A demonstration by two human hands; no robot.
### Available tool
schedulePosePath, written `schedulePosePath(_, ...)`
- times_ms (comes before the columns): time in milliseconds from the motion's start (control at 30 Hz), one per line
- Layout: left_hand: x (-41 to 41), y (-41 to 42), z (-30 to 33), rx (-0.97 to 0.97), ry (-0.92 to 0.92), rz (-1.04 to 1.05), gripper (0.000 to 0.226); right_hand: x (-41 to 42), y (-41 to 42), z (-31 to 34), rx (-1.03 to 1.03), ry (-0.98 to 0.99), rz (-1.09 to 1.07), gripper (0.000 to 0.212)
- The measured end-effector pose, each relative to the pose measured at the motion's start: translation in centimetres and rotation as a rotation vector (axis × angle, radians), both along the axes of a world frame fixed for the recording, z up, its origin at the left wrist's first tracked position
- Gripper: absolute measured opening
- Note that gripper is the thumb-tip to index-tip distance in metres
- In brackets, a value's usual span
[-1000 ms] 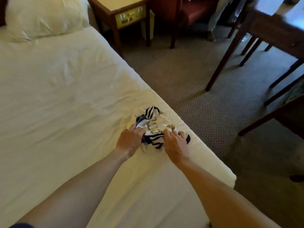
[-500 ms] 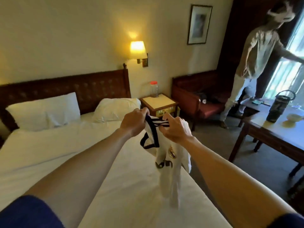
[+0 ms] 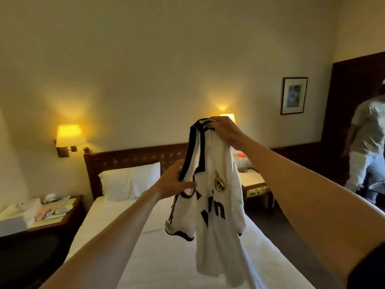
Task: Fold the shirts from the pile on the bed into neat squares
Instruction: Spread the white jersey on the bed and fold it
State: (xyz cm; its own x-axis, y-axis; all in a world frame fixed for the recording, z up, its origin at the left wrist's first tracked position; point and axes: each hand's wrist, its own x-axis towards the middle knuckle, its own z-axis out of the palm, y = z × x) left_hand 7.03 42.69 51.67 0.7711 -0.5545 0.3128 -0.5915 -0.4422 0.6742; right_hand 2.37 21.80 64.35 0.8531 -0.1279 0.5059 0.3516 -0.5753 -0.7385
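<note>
A white football shirt with dark trim, a crest and dark lettering hangs in the air above the white bed. My right hand grips its collar at the top, raised high. Lower and to the left, my left hand pinches the dark-edged shoulder seam near a sleeve. The shirt droops in loose folds, its hem close to the sheet. No pile of other shirts shows in the head view.
A pillow lies against the wooden headboard. Nightstands flank the bed: a cluttered one at left, another with a jar at right. Two wall lamps glow. A person stands at the far right.
The shirt went from a crumpled heap on the bed's edge up into the air. My right hand has risen higher with the collar and my left hand has slid down to the shoulder.
</note>
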Motion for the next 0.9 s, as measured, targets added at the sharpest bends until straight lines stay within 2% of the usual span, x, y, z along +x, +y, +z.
schedulePosePath(67,-0.2,3.3,-0.6,0.041,0.093,0.008,0.065,0.2,2.6,1.7,-0.004,-0.026,0.008,0.021)
schedulePosePath(133,-0.3,6.2,-0.1,0.07,0.092,0.09,0.019,0.2,4.4,3.0,-0.02,-0.045,0.01,0.023)
schedulePosePath(167,-0.2,7.6,0.3,0.042,0.066,0.14,0.018,0.3,4.9,3.3,-0.036,-0.056,-0.008,0.025)
schedulePosePath(200,-0.3,8.8,1.4,-0.03,0.039,0.21,0.03,0.4,5.1,3.4,-0.053,-0.074,-0.04,0.025)
schedulePosePath(233,-0.3,10.0,2.6,-0.124,0.036,0.265,0.031,0.4,5.1,3.3,-0.075,-0.098,-0.066,0.025)
schedulePosePath(300,-1.0,12.2,5.8,-0.267,0.009,0.352,0.017,0.4,4.7,2.9,-0.138,-0.12,-0.088,0.024)
schedulePosePath(333,-1.5,13.0,7.7,-0.278,0.014,0.398,0.016,0.5,4.4,2.7,-0.164,-0.1,-0.078,0.024)
schedulePosePath(400,-2.3,14.2,10.6,-0.255,0.065,0.536,0.038,1.0,4.2,2.2,-0.167,-0.047,-0.043,0.023)
schedulePosePath(467,-2.4,14.7,12.5,-0.278,0.09,0.629,0.047,1.3,4.7,1.8,-0.147,-0.045,-0.055,0.029)
schedulePosePath(533,-3.6,14.3,14.0,-0.29,0.106,0.635,0.046,1.5,5.3,1.6,-0.122,-0.048,-0.094,0.033)
schedulePosePath(600,-3.9,14.5,14.8,-0.287,0.135,0.552,0.048,1.7,5.7,1.3,-0.064,-0.006,-0.097,0.034)
schedulePosePath(633,-3.9,14.9,14.9,-0.231,0.133,0.492,0.047,1.8,5.7,1.3,-0.028,0.017,-0.091,0.033)
schedulePosePath(700,-4.2,16.0,15.0,0.014,0.069,0.403,0.037,1.9,5.1,1.2,-0.007,0.022,-0.083,0.028)
schedulePosePath(767,-3.6,17.4,14.8,0.192,-0.034,0.395,0.027,1.7,4.3,1.2,-0.054,-0.008,-0.067,0.023)
schedulePosePath(833,-3.4,17.9,14.5,0.102,-0.185,0.456,0.009,1.3,3.8,1.3,-0.113,-0.02,-0.03,0.026)
schedulePosePath(900,-3.5,17.8,14.4,-0.089,-0.279,0.551,0.008,0.7,3.5,1.9,-0.154,0.024,0.017,0.031)
